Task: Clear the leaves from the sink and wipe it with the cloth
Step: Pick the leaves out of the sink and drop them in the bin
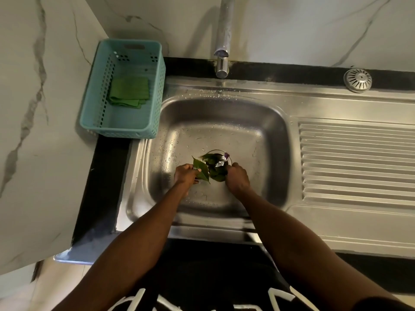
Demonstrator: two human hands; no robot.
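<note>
i have one view only, the head camera, worn high and looking steeply down and forward over the steel sink [224,122]. the wide lens bows the marble wall at the left and the far edge. the basin sits in the middle of the frame, fairly near; the faucet [222,52] rises toward the lens at the top. both forearms enter from the bottom edge. no second view shares any of it.

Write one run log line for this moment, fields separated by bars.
phase: clearing leaves | left hand: holding leaf | right hand: at drain leaves | cloth: in basket
</note>
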